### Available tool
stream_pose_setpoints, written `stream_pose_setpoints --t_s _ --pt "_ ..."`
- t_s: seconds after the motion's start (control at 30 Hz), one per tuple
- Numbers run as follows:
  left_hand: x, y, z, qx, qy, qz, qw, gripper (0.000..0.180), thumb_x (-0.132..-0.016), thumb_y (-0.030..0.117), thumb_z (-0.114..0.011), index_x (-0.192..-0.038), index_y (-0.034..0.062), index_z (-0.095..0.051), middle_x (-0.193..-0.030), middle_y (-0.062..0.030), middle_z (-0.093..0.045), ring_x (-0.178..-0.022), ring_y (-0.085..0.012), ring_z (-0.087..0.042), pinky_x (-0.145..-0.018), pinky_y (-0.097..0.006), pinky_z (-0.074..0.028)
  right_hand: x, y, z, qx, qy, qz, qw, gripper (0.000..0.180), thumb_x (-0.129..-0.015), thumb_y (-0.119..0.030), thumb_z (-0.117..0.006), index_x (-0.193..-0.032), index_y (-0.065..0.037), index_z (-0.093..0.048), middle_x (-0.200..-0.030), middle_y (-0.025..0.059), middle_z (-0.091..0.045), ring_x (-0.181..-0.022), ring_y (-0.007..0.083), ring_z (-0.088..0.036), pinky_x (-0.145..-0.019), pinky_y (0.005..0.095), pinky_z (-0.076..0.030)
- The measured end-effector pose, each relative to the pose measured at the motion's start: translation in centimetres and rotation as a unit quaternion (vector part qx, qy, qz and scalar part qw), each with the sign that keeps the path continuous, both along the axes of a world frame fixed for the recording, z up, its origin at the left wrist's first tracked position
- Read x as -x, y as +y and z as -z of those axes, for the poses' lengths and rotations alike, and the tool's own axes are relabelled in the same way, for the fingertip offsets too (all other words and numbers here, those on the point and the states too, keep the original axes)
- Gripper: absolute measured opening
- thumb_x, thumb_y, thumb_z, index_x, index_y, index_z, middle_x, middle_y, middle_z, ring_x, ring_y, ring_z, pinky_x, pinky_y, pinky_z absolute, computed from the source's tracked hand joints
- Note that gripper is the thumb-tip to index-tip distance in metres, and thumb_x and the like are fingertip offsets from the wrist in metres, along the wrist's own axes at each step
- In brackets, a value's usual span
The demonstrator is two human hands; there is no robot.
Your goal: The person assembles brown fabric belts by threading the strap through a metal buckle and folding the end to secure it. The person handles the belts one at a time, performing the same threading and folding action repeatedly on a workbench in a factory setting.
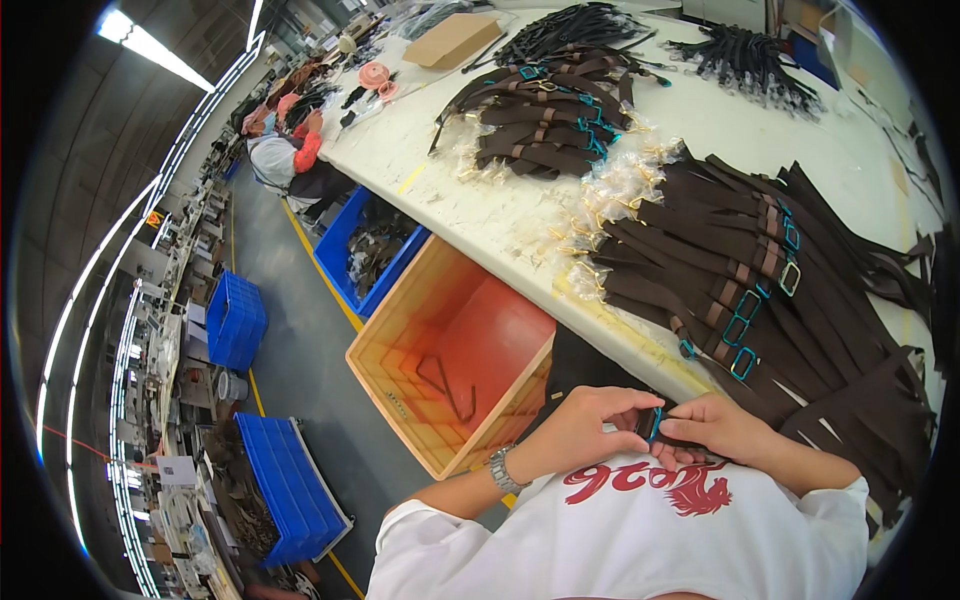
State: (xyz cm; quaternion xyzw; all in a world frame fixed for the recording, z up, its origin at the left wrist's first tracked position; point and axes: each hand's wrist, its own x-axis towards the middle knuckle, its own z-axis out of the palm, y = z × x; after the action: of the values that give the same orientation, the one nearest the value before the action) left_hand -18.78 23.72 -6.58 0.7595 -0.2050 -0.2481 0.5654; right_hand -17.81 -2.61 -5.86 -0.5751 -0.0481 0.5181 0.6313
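Note:
Close to my body, at the table's near edge, both my hands are closed around a dark strap with a buckle (655, 425) that carries blue film. My left hand (592, 425) grips it from the left, thumb and forefinger at the buckle. My right hand (715, 424) pinches it from the other side. Fingers hide most of the held strap. Beside my right hand, a large pile of dark brown straps (690, 260) lies fanned out, with blue-filmed buckles in a row and clear plastic wrapping on the metal ends.
On the white table (540, 225) lie another brown strap pile (545, 125), black straps (750, 60) and a cardboard piece (452, 40). An orange bin (400, 375) holding a bent rod stands left of me, a blue crate (335, 262) beyond it. A co-worker (285, 155) sits farther along.

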Motion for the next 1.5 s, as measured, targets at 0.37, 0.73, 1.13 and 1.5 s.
stream_pose_setpoints --t_s 0.37,0.73,1.13,1.5 --pt "-0.1 -0.2 -0.1 -0.007 -0.051 0.030 0.998 0.052 -0.085 0.008 -0.086 -0.134 -0.0002 -0.070 -0.108 -0.0109 -0.076 -0.096 -0.0176 -0.073 -0.088 -0.033 -0.058 0.8 -0.1 0.7 -0.019 0.048 0.008 0.999 0.030 -0.113 -0.022 -0.055 -0.103 0.000 -0.073 -0.074 0.0007 -0.065 -0.061 0.0037 -0.048 -0.056 0.0210 -0.036" --pt "1.6 -0.7 0.6 0.006 -0.067 -0.015 0.998 0.053 -0.084 0.008 -0.086 -0.135 0.0021 -0.070 -0.101 -0.0096 -0.077 -0.088 -0.0163 -0.073 -0.083 -0.031 -0.058 2.3 0.3 1.7 -0.045 -0.033 0.049 0.997 0.029 -0.114 -0.022 -0.055 -0.101 0.000 -0.070 -0.074 -0.0006 -0.062 -0.061 0.0042 -0.048 -0.056 0.0212 -0.036" --pt "1.1 -0.3 0.2 -0.019 -0.075 -0.007 0.997 0.047 -0.086 0.010 -0.087 -0.129 0.0017 -0.070 -0.097 -0.0082 -0.075 -0.086 -0.0167 -0.073 -0.083 -0.031 -0.059 1.3 -0.2 0.3 -0.014 -0.021 0.001 1.000 0.028 -0.114 -0.025 -0.055 -0.104 -0.005 -0.071 -0.077 -0.0019 -0.066 -0.063 0.0022 -0.047 -0.055 0.0202 -0.036" --pt "0.3 -2.0 -0.8 0.005 -0.109 -0.042 0.993 0.052 -0.085 0.005 -0.085 -0.135 0.0052 -0.071 -0.120 -0.0096 -0.075 -0.088 -0.0177 -0.071 -0.088 -0.032 -0.059 1.4 -0.5 0.3 0.073 -0.227 0.083 0.968 0.024 -0.108 -0.025 -0.064 -0.118 -0.004 -0.067 -0.089 0.0037 -0.069 -0.073 0.0115 -0.058 -0.067 0.0265 -0.048"
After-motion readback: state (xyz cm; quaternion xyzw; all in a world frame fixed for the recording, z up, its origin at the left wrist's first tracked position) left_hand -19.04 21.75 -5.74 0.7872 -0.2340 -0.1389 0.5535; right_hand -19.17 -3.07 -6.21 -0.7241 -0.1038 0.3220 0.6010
